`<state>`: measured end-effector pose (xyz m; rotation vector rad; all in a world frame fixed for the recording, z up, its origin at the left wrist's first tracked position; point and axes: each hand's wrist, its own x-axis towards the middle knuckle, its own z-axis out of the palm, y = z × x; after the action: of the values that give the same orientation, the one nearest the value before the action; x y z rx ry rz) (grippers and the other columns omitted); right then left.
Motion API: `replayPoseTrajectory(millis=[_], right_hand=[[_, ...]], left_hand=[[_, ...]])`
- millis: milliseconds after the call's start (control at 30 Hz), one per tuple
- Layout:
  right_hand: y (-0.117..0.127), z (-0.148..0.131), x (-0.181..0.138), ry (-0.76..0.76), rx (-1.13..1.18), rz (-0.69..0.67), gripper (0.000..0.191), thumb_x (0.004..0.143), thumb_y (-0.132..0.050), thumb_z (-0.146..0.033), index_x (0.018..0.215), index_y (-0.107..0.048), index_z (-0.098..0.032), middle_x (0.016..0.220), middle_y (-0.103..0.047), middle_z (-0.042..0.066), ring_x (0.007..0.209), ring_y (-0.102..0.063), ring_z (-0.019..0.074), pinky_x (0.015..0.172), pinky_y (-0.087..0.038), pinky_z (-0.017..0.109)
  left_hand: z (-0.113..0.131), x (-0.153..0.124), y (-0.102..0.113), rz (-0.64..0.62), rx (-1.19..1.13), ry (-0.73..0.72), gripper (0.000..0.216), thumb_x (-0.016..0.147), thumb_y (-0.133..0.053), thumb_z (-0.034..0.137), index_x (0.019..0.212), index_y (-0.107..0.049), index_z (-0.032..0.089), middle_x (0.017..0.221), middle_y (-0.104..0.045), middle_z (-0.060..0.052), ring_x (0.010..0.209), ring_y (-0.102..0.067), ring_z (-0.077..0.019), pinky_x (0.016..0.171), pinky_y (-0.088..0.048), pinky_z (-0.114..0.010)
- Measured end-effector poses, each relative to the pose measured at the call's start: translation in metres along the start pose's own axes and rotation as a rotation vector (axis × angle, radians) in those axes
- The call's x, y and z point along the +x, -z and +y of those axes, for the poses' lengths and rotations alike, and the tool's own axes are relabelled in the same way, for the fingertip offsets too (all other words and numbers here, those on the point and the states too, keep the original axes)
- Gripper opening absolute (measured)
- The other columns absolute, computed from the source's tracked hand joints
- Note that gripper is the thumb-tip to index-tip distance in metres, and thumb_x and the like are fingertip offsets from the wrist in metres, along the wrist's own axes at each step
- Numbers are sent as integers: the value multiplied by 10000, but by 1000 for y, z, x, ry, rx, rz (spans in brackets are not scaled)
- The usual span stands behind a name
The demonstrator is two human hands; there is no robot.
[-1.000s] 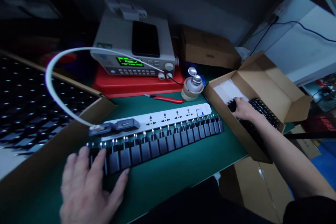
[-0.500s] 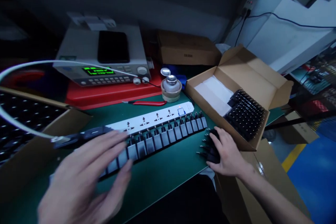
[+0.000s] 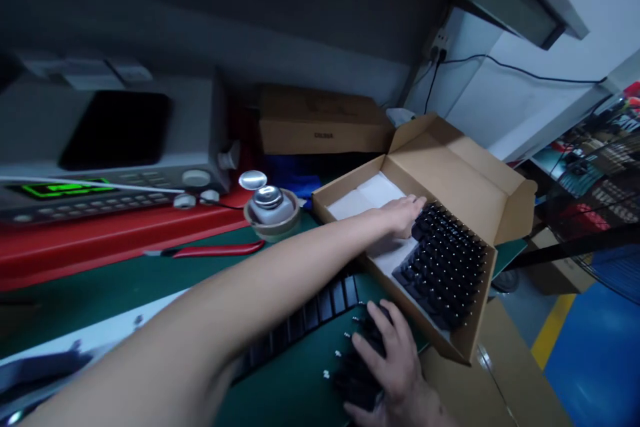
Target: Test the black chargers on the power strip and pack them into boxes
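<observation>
My left hand (image 3: 403,213) reaches across into the open cardboard box (image 3: 345,193), its fingers together at the upper-left end of the packed black power adapters (image 3: 450,267). Whatever it holds, if anything, is hidden. My right hand (image 3: 395,357) wraps round a small group of black power adapters (image 3: 353,373) on the green table, their metal pins pointing left. Behind my left forearm, a row of power adapters (image 3: 325,303) shows in part. The white power strip (image 3: 115,320) is partly covered by that arm.
Red-handled pliers (image 3: 220,250) lie near a metal-topped bottle (image 3: 270,207). A grey instrument (image 3: 195,140) with a green display carries a black phone-like slab (image 3: 120,130). Behind them sits a closed carton (image 3: 320,123). Another carton (image 3: 480,373) stands below the table's right edge.
My left hand has gone from above the adapter row into the open box. My right hand stays on its group of adapters. The view has shifted to the right.
</observation>
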<state>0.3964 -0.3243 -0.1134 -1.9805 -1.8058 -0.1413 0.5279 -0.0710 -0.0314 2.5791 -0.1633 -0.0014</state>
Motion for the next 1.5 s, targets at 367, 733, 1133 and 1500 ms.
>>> replayPoseTrajectory(millis=[367, 733, 1133, 1500], right_hand=[[-51, -2, -12, -392, 8, 146, 950, 769, -745, -553, 1594, -307, -376, 1410, -585, 122, 1129, -671, 389, 749, -663, 554], [-4, 1, 0, -59, 47, -8, 870, 644, -795, -537, 1451, -500, -395, 1668, -263, 85, 1396, -415, 474, 963, -527, 668], [15, -13, 12, -70, 19, -11, 686, 738, -776, -444, 1370, -587, -255, 1688, -158, 121, 1472, -250, 482, 1050, -445, 694], [52, -22, 23, 22, 4, -33, 554, 826, -739, -368, 1345, -592, -241, 1637, -328, 132, 1480, -310, 451, 1099, -434, 680]], left_hand=[[-27, 38, -10, -110, -167, -221, 889, 638, -785, 263, 1414, -361, 169, 1377, -517, -164, 1188, -576, -302, 1006, -494, -401], [-5, 28, 4, 46, -184, -31, 1073, 581, -758, 160, 1511, -224, 145, 1505, -397, -234, 1326, -494, -358, 1094, -452, -442], [89, -292, 47, 271, 176, 147, 1047, 703, -623, 259, 1629, -136, 233, 1585, -392, -151, 1397, -465, -387, 1091, -507, -514], [78, -417, -107, 279, 263, 182, 894, 807, -588, 196, 1626, -231, 236, 1695, -198, -162, 1476, -352, -407, 1121, -444, -588]])
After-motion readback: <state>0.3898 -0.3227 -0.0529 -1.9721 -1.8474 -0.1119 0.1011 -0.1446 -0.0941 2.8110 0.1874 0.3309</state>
